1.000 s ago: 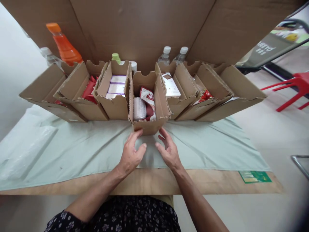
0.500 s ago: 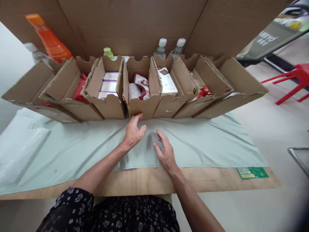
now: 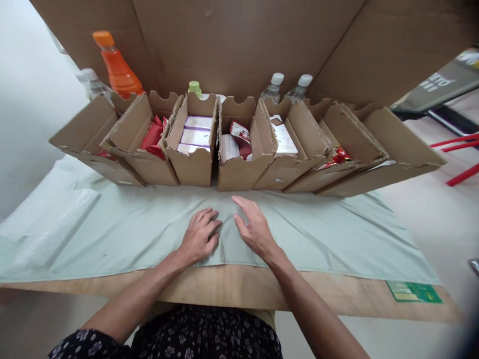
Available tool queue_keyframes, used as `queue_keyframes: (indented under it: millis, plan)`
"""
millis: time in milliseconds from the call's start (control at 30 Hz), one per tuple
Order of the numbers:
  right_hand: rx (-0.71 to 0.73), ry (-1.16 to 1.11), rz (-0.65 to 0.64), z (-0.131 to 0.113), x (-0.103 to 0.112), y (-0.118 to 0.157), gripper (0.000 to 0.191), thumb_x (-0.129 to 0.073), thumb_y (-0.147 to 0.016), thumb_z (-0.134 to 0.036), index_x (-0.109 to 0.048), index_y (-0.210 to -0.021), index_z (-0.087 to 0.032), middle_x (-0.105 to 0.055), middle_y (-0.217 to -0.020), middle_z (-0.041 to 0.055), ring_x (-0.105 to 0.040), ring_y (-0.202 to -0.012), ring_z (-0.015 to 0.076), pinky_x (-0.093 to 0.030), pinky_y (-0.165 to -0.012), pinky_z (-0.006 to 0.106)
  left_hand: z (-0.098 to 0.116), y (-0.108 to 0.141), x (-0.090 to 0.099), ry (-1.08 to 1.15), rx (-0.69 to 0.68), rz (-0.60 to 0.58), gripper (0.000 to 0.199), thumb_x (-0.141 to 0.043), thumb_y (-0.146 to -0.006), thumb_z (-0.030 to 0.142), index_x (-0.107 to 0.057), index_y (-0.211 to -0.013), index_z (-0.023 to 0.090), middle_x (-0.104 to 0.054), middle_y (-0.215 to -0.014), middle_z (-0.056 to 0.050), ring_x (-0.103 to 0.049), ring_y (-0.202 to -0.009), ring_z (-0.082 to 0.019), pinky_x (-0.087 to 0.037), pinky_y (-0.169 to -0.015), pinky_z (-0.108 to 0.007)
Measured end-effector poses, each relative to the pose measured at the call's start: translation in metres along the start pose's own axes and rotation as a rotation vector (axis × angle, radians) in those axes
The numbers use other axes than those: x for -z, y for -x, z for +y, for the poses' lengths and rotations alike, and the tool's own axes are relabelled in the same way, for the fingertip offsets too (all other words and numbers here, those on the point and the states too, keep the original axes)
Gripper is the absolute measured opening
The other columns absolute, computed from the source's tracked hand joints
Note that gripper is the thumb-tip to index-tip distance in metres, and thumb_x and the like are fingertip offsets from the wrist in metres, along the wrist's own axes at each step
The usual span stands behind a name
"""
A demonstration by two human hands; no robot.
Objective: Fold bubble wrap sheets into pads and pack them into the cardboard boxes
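My left hand (image 3: 201, 233) is over the pale green cloth (image 3: 142, 219), palm down with its fingers apart and nothing in it. To its right, my right hand (image 3: 254, 227) is also open and holds nothing, its thumb spread from the fingers. Beyond both hands stands a row of several cardboard bins. Nearest is the middle bin (image 3: 243, 174), with a red and white packet (image 3: 240, 134) and a clear plastic-wrapped item (image 3: 229, 147) inside. Left of it, a bin holds white boxes with purple edges (image 3: 196, 136). Right of it, another holds a white box (image 3: 284, 138).
Red packets (image 3: 154, 134) lie in a left bin, shiny red wrappers (image 3: 339, 157) in a right one. Behind the bins stand an orange bottle (image 3: 119, 70) and clear bottles before a tall cardboard panel (image 3: 239, 45). Bubble wrap (image 3: 60, 229) lies left, a green card (image 3: 413, 292) front right.
My left hand has drawn back from the front of the middle bin to the cloth. My right hand stays near the same spot, turned slightly. The view has shifted left.
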State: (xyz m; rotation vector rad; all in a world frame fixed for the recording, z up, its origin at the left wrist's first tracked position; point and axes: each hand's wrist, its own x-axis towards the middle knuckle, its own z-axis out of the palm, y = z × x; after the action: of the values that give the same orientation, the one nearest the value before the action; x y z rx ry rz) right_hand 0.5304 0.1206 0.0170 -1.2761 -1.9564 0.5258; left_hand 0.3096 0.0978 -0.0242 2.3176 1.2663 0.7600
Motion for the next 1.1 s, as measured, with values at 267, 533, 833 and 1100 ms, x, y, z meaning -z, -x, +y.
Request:
queue_keyframes:
  millis: [267,533,833,1100]
  plan:
    - [-0.086,0.009,-0.051,-0.014,-0.009,-0.065,0.054,-0.058,-0.089,-0.029,-0.063,-0.143,-0.022,-0.07,-0.141,0.0118,-0.064,-0.131,0.0311,-0.052,-0.114,0.055,0.002,-0.002,0.0,0.02,-0.01,-0.022,0.04,-0.063,-0.085,0.016,-0.073,-0.124,0.019,-0.067,-0.142,-0.018,-0.054,-0.142,-0.039,-0.041,-0.12,-0.068]
    - [0.022,0.142,0.06,-0.095,0.013,-0.106,0.056,-0.053,-0.099,-0.028,-0.052,-0.154,-0.025,-0.079,-0.105,0.0049,-0.074,-0.092,0.0219,-0.058,-0.09,0.038,0.003,-0.002,0.001,-0.008,-0.024,-0.048,0.036,-0.067,-0.083,0.014,-0.074,-0.118,0.017,-0.066,-0.143,-0.018,-0.055,-0.141,-0.041,-0.043,-0.121,-0.065]
    - [-0.005,0.473,-0.063,-0.122,-0.001,-0.121,0.018,-0.053,-0.097,-0.021,-0.071,-0.098,-0.023,-0.073,-0.071,0.005,-0.067,-0.065,0.0226,-0.04,-0.064,0.028,0.007,0.02,0.042,0.238,0.215,0.589,0.029,-0.057,-0.095,0.017,-0.069,-0.121,0.022,-0.068,-0.135,-0.013,-0.065,-0.127,-0.028,-0.056,-0.108,-0.05]
    - [0.153,0.166,-0.133,-0.113,0.092,0.045,0.023,-0.054,-0.102,-0.029,-0.076,-0.107,-0.032,-0.082,-0.092,0.0019,-0.077,-0.075,0.0194,-0.059,-0.065,0.029,0.02,0.084,0.066,0.301,0.397,0.728,0.055,-0.061,-0.097,0.025,-0.049,-0.151,0.026,-0.056,-0.149,-0.014,-0.057,-0.138,-0.03,-0.053,-0.111,-0.049]
